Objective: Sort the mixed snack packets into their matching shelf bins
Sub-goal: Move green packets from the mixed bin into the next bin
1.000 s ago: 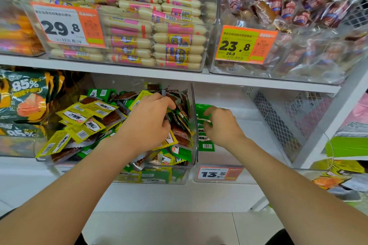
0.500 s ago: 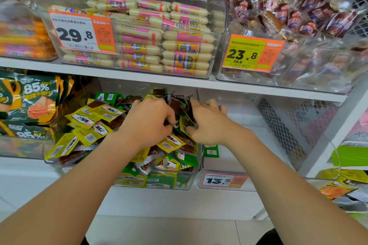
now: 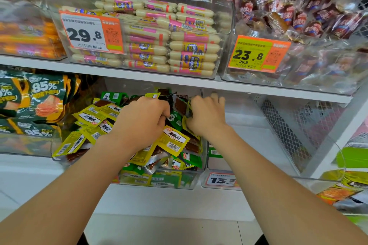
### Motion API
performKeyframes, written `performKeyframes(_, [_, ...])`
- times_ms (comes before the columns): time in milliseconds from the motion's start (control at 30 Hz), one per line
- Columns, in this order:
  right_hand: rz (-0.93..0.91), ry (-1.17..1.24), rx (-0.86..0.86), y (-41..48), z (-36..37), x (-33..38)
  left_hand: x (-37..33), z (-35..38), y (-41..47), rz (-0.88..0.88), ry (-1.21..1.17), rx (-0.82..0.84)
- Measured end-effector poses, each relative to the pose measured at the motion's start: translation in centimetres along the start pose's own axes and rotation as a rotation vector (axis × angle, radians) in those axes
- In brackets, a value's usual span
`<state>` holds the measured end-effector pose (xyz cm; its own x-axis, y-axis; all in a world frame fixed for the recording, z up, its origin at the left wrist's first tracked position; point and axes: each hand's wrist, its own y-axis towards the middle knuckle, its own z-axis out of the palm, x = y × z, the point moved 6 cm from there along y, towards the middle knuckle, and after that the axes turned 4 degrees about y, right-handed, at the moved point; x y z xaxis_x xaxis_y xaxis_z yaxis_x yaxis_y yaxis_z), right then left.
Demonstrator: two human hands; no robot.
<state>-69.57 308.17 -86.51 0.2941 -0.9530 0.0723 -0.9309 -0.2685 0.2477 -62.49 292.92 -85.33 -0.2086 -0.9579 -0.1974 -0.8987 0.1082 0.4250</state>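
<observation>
Head view: clear mixed bin (image 3: 196,184) on lower shelf, snack packets (image 3: 173,143) yellow and green heaped inside, left hand (image 3: 143,119) on the heap, fingers curled under, grip hidden so can't tell, right hand (image 3: 207,117) at bin's right wall, fingers curled round packets, near-empty bin (image 3: 249,145) just right, sausages (image 3: 191,47) above, 85% bags (image 3: 39,101) left.

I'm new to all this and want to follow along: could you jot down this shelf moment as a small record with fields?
Place: lower level under the white shelf
Mixed bin: clear bin heaped with yellow packets and green packets
Left hand: left hand is in the heap with fingers curled; its grip is hidden
Right hand: right hand pinches a dark packet at the bin's right side
Neighbour bin: price tag reads 13.5
Above: sausages
</observation>
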Motion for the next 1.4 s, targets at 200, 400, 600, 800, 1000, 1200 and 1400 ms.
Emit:
performKeyframes(200, [-0.046, 0.407, -0.145, -1.4, 0.2, -1.0, 1.2, -1.2, 0.0, -0.171, -0.258, -0.095])
performKeyframes(400, [-0.132, 0.618, -0.306, -4.0, -2.9, -1.0, 1.4, -1.4, -0.5, -0.316, -0.419, -0.075])
performKeyframes(600, [-0.086, 0.811, -0.382, -5.5, -4.4, -1.7, 1.7, -1.7, -0.8, -0.363, -0.411, -0.135])
performKeyframes(800, [-0.027, 0.759, -0.205, -4.8, -1.8, -2.2, 2.3, -2.7, -1.5, -0.426, -0.322, -0.228])
performKeyframes(1000, [-0.065, 0.678, -0.178, -4.8, -1.3, -1.7, 1.2, -1.6, -1.4, -0.372, -0.477, -0.086])
performKeyframes(1200, [-0.188, 0.649, -0.154, -5.3, -1.2, 0.2, -0.2, 1.0, -1.4, -0.432, -0.875, 0.129])
performKeyframes(1400, [-0.32, 0.675, 0.11, -5.5, -0.7, -0.3, 1.4, 1.9, -1.0, -0.52, -0.805, 0.135])
